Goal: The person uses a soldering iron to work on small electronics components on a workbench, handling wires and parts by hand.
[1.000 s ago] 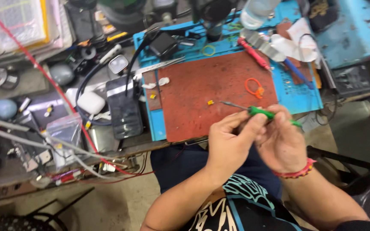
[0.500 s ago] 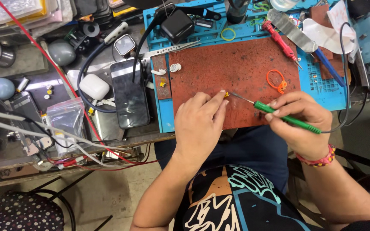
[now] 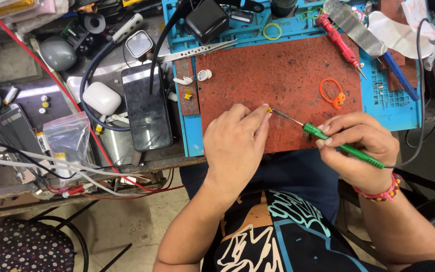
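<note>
Left hand flat on the red mat, fingertips pinched on a tiny yellow part near the mat's front edge. Right hand off the front right corner, fingers closed around a green-handled tool, metal tip touching the part. Bare mat beyond, up to an orange loop. Phone and white case left of the blue tray.

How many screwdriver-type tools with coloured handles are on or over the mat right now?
2. The green-handled screwdriver is held in the right hand, its tip at a tiny yellow part by the left hand. The red-handled screwdriver lies at the red mat's top right edge. Clutter may hide more.
</note>
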